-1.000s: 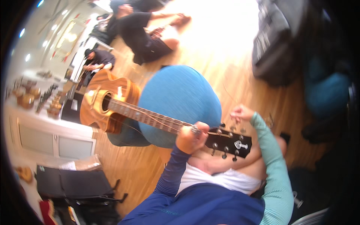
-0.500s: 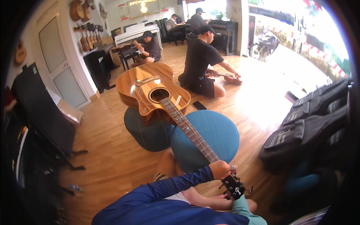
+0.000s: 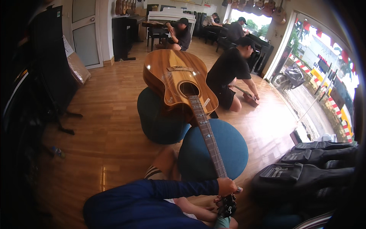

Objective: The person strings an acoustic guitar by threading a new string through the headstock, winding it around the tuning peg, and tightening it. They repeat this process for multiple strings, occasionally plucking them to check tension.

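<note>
1. The wooden floor (image 3: 114, 110) spans most of the frame, its planks shining brightest toward the right.
2. A wide glass doorway (image 3: 324, 76) fills the upper right, with a motorcycle (image 3: 288, 77) and red-and-white striped barriers (image 3: 335, 108) outside.
3. The acoustic guitar (image 3: 157, 68) lies face up, its body at the upper centre and its neck slanting down to the lower centre. A pale strip (image 3: 206, 103) sits on the soundboard beside the soundhole.
4. Black gig bags (image 3: 305, 173) lie in a row at the lower right.
5. Two round, teal-blue upholstered stools stand under the guitar: the rear stool (image 3: 158, 124) bears the body, and the neck crosses above the front stool (image 3: 234, 149).
6. A person in a black shirt (image 3: 228, 70) sits on the floor right of the guitar body, reaching to a small guitar-like instrument (image 3: 249, 100). Another person (image 3: 183, 36) sits farther back, at the upper centre.
7. A white piano (image 3: 171, 17) stands at the top centre.
8. The left hand (image 3: 227, 186), in a navy sleeve, is closed around the guitar neck just above the headstock, at the lower centre.
9. The black headstock (image 3: 229, 206) points toward the bottom edge, tuning pegs along its sides.
10. The right hand (image 3: 219, 202) is mostly hidden at the headstock, above a pale teal cuff (image 3: 222, 222); its grip cannot be told.
11. Something small and shiny (image 3: 239, 189) shows at the left hand, too small to identify.
</note>
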Demonstrator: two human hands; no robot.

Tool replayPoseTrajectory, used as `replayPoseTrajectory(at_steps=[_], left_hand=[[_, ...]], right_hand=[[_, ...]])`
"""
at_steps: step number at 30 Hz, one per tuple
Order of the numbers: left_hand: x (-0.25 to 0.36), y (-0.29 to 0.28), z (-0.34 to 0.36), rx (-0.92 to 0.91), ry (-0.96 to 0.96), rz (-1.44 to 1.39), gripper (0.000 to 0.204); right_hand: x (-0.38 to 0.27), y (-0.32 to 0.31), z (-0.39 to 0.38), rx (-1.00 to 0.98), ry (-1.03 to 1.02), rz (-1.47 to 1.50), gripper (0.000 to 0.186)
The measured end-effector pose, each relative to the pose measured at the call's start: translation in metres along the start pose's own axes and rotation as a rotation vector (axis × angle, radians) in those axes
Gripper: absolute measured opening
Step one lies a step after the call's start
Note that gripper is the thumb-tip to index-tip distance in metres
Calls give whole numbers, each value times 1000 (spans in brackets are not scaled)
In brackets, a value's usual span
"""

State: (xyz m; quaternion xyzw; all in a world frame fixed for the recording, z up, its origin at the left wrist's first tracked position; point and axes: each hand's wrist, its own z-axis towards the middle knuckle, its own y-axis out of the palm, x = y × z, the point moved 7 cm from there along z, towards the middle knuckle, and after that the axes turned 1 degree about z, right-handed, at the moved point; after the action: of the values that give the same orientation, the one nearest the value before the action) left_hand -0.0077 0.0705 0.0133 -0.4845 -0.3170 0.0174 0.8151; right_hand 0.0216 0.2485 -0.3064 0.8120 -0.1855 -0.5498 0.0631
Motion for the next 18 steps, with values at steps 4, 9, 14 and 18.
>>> replayPoseTrajectory(at_steps=[4,9,14,18], left_hand=[[-1,3,2,6,17,3,14],[-8,1,0,-7,27,12,16],[-3,-2,2,-3,26,68,17],[-6,8,1,50,135,102,21]], right_hand=[[-37,-39,-61,49,-692,-666,39],[-38,-62,-163,181,-73,100,80],[-98,16,-163,251,-190,181,85],[-101,28,-126,256,-283,128,61]])
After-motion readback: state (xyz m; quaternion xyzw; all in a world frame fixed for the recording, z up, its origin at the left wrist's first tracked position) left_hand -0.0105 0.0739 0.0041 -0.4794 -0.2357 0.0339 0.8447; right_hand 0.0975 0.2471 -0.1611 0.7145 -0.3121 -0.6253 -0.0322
